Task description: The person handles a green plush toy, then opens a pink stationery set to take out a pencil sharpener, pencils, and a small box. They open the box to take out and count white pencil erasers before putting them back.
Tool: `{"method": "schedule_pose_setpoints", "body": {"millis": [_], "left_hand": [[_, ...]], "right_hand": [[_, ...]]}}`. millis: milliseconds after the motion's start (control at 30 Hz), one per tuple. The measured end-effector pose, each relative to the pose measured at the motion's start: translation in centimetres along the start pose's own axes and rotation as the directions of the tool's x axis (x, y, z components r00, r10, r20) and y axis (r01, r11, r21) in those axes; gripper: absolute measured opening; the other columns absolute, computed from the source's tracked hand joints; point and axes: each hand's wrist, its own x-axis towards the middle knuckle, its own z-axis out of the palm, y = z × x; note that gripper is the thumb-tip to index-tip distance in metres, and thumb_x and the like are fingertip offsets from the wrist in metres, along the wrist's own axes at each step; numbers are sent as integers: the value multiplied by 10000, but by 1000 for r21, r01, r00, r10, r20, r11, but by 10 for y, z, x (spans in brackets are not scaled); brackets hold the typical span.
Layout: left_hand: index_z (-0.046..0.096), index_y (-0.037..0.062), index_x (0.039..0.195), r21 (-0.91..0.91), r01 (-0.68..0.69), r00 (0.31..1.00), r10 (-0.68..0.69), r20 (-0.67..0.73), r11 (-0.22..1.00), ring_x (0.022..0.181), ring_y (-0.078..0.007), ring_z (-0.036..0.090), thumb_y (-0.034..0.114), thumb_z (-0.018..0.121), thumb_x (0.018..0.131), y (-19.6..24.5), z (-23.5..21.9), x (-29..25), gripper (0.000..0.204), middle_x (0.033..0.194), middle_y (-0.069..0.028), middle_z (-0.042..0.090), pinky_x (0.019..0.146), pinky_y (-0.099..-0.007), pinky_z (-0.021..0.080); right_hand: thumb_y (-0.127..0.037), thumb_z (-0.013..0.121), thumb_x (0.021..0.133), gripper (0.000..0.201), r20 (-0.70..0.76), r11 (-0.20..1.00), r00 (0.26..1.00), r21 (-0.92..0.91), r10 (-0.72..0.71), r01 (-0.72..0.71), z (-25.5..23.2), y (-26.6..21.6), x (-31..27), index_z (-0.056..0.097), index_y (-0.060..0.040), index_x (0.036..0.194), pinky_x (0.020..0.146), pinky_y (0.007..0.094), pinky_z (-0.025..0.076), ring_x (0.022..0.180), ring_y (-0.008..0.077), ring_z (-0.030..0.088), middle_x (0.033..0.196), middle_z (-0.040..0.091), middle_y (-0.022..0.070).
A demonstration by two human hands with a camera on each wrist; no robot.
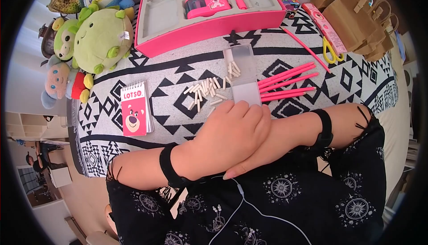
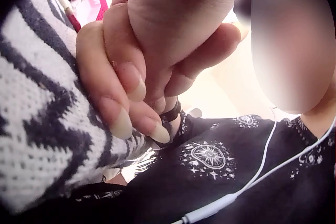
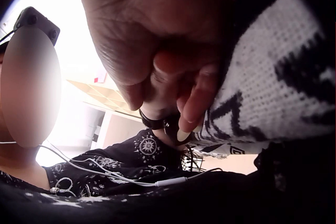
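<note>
Both hands are clasped at the near edge of the patterned cloth. In the head view my left hand (image 1: 234, 131) lies on top with its fingers curled round my right hand (image 1: 256, 153), whose thumb shows below it. The wrist views show curled fingers pressed against a palm; some fingers are hidden. Just beyond the hands stand an open clear plastic case (image 1: 247, 91), a few small white sticks (image 1: 234, 69) inside it, and a loose pile of white sticks (image 1: 206, 86) to its left. Several pink pencils (image 1: 285, 78) lie right of the case.
A LOTSO notepad (image 1: 134, 111) lies left. Behind stands an open pink box (image 1: 209, 31). Plush toys (image 1: 102, 40) sit back left. Another pink pencil (image 1: 305, 49), yellow-handled scissors (image 1: 332, 53) and brown paper bags (image 1: 352, 20) are back right. A white cable (image 1: 243, 196) hangs in front.
</note>
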Motion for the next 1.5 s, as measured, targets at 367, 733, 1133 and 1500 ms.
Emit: {"method": "schedule_pose_setpoints", "body": {"millis": [367,733,1133,1500], "left_hand": [[636,82,884,135,-51,995,61,-72,990,719,-155,478,208,613,682,1,6,-2,239,773,3,492,631,-285,345],[639,78,863,80,-89,992,95,-79,993,718,-156,491,202,613,686,0,4,-2,217,751,3,494,636,-280,362],[633,31,988,19,-104,993,105,-59,994,725,-145,519,202,591,676,0,2,-2,358,788,6,511,639,-280,394],[584,85,815,-67,-68,994,62,-92,995,681,-168,516,192,597,655,-3,6,-2,193,734,-7,487,617,-299,397]], "right_hand": [[-465,622,932,512,133,991,989,108,68,-82,-4,6,0,633,34,1045,848,344,466,917,256,559,979,648,162],[-470,603,943,526,172,989,984,125,52,-74,-9,-3,-2,634,37,1080,922,327,454,997,262,571,1048,654,177],[-496,583,946,574,76,989,986,38,-146,144,-8,0,-7,607,47,1133,947,336,452,1035,289,570,1087,643,195],[-489,594,938,570,89,997,995,-77,32,-25,-1,1,-1,617,44,1137,941,343,455,1039,304,581,1095,651,202]]}}
